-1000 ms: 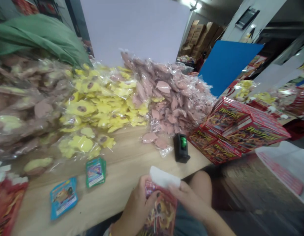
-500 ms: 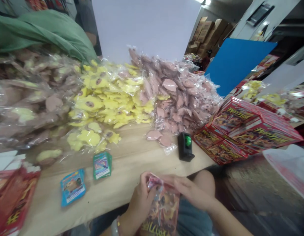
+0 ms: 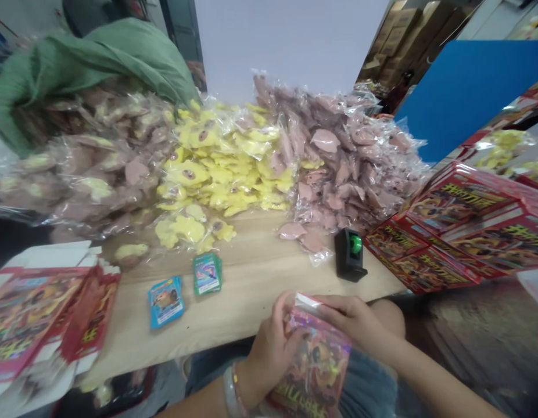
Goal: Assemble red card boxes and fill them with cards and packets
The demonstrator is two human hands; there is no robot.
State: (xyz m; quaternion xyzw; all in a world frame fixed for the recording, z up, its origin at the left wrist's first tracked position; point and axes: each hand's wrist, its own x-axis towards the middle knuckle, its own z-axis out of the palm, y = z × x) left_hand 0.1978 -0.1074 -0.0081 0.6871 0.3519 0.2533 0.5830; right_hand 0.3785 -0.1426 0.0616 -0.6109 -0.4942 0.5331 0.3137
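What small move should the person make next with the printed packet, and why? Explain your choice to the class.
Probably press the white strip flat along the top edge of the printed foil packet with the right hand, while the left hand steadies it: the right hand already sits at that edge, beside the strip.

Left hand [image 3: 269, 348]: lower middle of the frame, fingers [image 3: 283, 310] curled upward in a closed grip, forearm [image 3: 194, 403] entering from the bottom edge. Right hand [image 3: 351, 320]: just right of it, fingers reaching leftward in a pinch, forearm [image 3: 438, 371] running to the lower right. Left wrist [image 3: 247, 386]: bangle [image 3: 228, 392] worn.
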